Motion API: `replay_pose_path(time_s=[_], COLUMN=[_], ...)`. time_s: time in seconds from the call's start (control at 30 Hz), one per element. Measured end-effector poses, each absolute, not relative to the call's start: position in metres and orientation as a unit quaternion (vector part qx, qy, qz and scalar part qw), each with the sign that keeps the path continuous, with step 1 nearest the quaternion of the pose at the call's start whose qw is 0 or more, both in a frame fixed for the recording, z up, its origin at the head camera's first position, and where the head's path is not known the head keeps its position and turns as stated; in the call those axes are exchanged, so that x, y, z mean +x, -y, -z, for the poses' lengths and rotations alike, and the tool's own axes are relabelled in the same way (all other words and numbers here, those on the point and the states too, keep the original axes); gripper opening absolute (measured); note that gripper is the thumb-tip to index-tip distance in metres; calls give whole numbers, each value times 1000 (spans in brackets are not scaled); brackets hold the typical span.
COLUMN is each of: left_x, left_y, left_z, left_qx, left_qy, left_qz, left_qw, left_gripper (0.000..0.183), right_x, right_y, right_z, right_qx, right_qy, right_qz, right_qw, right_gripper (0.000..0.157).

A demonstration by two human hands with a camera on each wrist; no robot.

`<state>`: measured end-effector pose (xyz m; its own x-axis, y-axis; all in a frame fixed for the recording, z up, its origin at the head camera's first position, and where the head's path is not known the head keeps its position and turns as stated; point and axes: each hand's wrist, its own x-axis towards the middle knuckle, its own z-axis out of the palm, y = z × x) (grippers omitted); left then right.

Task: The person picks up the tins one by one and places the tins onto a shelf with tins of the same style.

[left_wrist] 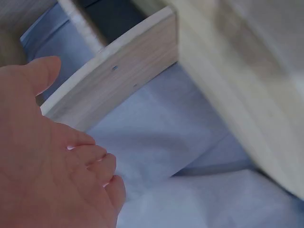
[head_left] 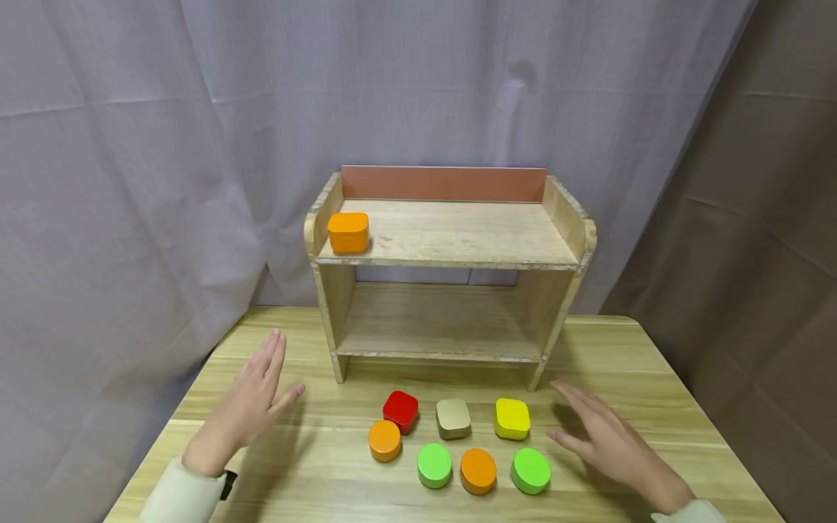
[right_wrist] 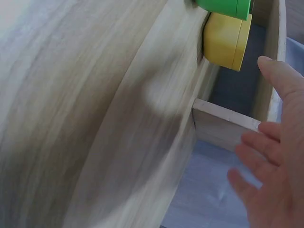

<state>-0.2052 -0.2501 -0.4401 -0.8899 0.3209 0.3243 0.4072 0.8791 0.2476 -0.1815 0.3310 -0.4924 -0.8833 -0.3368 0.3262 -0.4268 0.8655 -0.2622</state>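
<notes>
My left hand (head_left: 245, 403) hovers over the table's left side, fingers straight, holding nothing. On the right, my right hand (head_left: 608, 443) is likewise relaxed, its fingers near a yellow square box (head_left: 512, 419). Between the hands lie a red square box (head_left: 400, 412), a beige square box (head_left: 453, 418), an orange round box (head_left: 384, 441), a second orange round box (head_left: 478, 471), a green round box (head_left: 434, 465) and another green round box (head_left: 530, 471). The red box and the left orange one touch or nearly touch. In the right wrist view, the yellow box (right_wrist: 225, 40) appears beyond the thumb.
A two-tier wooden shelf (head_left: 451, 263) stands at the back of the wooden table (head_left: 294, 494). An orange square box (head_left: 349, 233) sits at the left of its upper tier. Grey curtains (head_left: 418, 87) hang behind, and a brown curtain (head_left: 752, 218) hangs at the right.
</notes>
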Motion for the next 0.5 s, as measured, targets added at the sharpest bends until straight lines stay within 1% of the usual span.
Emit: replay_pose_path(time_s=[0.17,0.3,0.5], left_x=[-213,-218,-225], left_y=[248,241,230], left_z=[408,380,343], left_qx=[-196,-202,-209], left_qy=[955,953,946], left_qz=[172,156,134], left_qw=[141,163,206], left_gripper=[88,87,87], right_x=[-189,-194,-197], right_y=[-328,-325,-319], right_z=[495,499,507], right_qx=[227,241,248], right_qy=[943,937,933], right_qz=[-203,-221,-233], right_qw=[135,125,118], right_gripper=[75,71,70])
